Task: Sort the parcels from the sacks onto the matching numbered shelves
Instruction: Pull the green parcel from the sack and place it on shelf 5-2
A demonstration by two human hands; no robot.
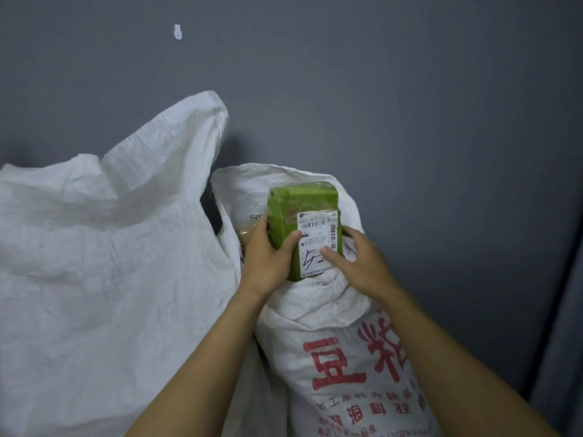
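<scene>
- Over the mouth of the sack (331, 342), the left hand (268, 263) is gripping the parcel (303, 200) by its left edge, fingers (262, 220) curling round the side and thumb pressing on the label (317, 228).
- The right hand (362, 263) is pinching the opposite edge, its thumb lying across the label's handwritten mark and its other fingers wrapping behind, out of sight.
- The parcel is standing upright between both hands, its lower end sitting just at the sack's rolled rim.
- It is looking like a stiff green carton wound in clear tape, probably light. The tape is likely making the faces slick, so holding the long edges near the corners is seeming the surest grip, with thumbs kept off the number.
- The sack is sagging softly, woven white with red characters, and a brown parcel (249, 230) is showing in its opening beside the left hand.
- A big sack (94, 247) is slumping against it on the left.
- A grey wall (378, 89) is rising behind both, carrying a small white hook (178, 31); no shelves or floor are showing.
</scene>
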